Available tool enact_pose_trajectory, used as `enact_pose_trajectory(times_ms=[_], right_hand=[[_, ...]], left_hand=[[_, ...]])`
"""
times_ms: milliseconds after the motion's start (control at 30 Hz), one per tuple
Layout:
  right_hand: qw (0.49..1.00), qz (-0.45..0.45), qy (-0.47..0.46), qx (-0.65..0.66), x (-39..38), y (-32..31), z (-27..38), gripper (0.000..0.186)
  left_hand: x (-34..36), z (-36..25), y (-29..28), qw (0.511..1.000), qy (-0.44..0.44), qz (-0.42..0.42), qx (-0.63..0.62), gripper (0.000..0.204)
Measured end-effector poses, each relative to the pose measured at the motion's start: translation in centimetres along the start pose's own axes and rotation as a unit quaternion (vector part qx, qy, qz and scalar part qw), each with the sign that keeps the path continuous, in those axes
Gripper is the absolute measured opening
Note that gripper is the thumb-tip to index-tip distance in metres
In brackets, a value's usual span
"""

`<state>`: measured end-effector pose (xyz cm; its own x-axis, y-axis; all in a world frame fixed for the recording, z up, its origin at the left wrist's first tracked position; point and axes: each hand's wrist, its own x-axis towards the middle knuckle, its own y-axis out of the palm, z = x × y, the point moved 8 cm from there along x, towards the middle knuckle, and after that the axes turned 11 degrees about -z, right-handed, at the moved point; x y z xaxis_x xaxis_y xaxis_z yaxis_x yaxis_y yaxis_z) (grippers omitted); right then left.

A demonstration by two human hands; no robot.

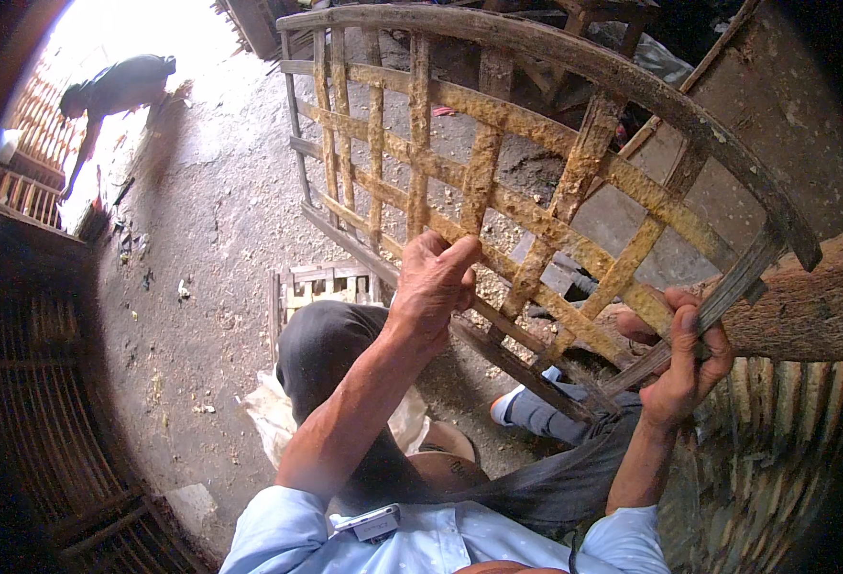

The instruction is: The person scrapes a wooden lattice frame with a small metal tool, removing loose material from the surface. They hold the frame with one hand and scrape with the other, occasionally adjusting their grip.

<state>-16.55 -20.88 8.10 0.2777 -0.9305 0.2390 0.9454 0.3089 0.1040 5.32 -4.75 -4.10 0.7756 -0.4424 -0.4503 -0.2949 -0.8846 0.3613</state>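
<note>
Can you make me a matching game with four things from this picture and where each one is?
Things:
1. left hand
2. right hand
3. other person
4. small wooden crate

Places:
A. lying on the ground behind the knee
B. far off at the upper left, bent over in the bright light
C. grip on a slat in the middle of the wooden lattice frame
D. grip on the lower right end of the frame

Pairs: 1-C, 2-D, 3-B, 4-A
</note>
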Motion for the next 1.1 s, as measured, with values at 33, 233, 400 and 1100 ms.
enact_pose_trajectory(times_ms=[33, 233, 400, 1100], right_hand=[[1.0, 0.009, -0.002, -0.007, -0.1, 0.1, 0.1, 0.017], [0.994, -0.026, -0.062, -0.081, 1.1, -2.0, 0.0, 0.02], [0.996, -0.071, -0.037, -0.039, 1.5, -1.5, -0.5, 0.027], [0.997, -0.028, -0.05, -0.051, 1.4, -2.2, -0.6, 0.016]], left_hand=[[0.0, 0.0, -0.1, 1.0, 0.004, 0.002, 0.008, 0.019], [-0.9, 0.0, 1.1, 0.987, -0.062, 0.046, -0.138, 0.014], [-0.6, 0.0, 0.6, 0.996, -0.04, 0.075, -0.031, 0.014], [-0.3, -0.1, 0.9, 0.998, -0.019, 0.054, -0.023, 0.02]])
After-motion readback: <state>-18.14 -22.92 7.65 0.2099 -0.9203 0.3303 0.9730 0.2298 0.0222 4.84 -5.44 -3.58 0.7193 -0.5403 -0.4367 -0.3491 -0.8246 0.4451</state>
